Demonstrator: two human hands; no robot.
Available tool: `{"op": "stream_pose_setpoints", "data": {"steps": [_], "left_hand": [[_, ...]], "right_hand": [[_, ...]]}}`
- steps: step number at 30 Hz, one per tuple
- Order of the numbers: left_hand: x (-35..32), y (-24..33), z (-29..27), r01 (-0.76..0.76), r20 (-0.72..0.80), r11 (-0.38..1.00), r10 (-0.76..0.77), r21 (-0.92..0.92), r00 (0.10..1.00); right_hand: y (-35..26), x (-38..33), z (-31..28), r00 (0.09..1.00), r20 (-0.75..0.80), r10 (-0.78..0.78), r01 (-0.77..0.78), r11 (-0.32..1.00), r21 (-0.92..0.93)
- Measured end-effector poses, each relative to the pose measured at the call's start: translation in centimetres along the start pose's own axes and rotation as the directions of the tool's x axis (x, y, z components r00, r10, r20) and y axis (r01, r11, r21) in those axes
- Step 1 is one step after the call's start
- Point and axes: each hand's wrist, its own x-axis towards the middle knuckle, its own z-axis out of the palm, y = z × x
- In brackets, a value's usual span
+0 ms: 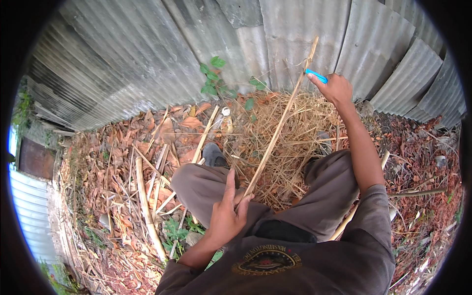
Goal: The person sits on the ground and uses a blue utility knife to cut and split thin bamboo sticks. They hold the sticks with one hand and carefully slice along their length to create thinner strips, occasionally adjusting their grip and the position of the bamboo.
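A long, pale bamboo strip (277,133) slants from my lap up toward the metal wall. My left hand (227,216) grips its lower end between thumb and fingers, the index finger stretched out along it. Out at arm's length, my right hand (337,88) is closed round a bright blue cutter knife (316,75). The knife's tip meets the strip near its far end, where thin curled shavings stick out; its blade is too small to make out. Below the strip, between my bent knees, lies a heap of straw-like shavings (287,169).
A corrugated metal wall (216,39) stands close in front. Several bamboo pieces (144,196) lie on dry leaves (123,162) to my left. A green plant (210,78) grows by the wall. On the right, a thin stick (418,192) rests on reddish litter.
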Motion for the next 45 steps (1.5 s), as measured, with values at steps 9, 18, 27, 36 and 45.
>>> {"op": "stream_pose_setpoints", "data": {"steps": [9,18,27,36,45], "left_hand": [[-1.5,-0.1,-0.6,0.026,0.034,0.999,-0.028,0.036,0.999],[-1.7,-0.1,-1.4,-0.04,0.053,0.99,0.033,0.138,0.998],[-6.3,-6.7,-1.5,0.032,-0.049,0.999,-0.032,0.006,0.998],[-1.0,-3.7,-0.8,0.152,0.025,0.941,-0.151,-0.303,0.988],[1.5,-3.9,0.3,0.19,0.138,0.969,-0.169,-0.156,0.976]], "right_hand": [[2.3,0.3,-0.1,0.995,-0.096,-0.02,0.013,0.997,-0.074],[4.6,1.2,0.6,0.985,-0.115,0.129,-0.147,0.976,-0.161],[19.1,-4.6,6.9,0.772,0.065,0.632,-0.63,0.749,0.206],[24.9,-32.0,22.0,0.674,0.384,0.632,-0.738,0.549,0.392],[22.5,-50.0,24.8,0.702,0.391,0.595,-0.712,0.573,0.407]]}}
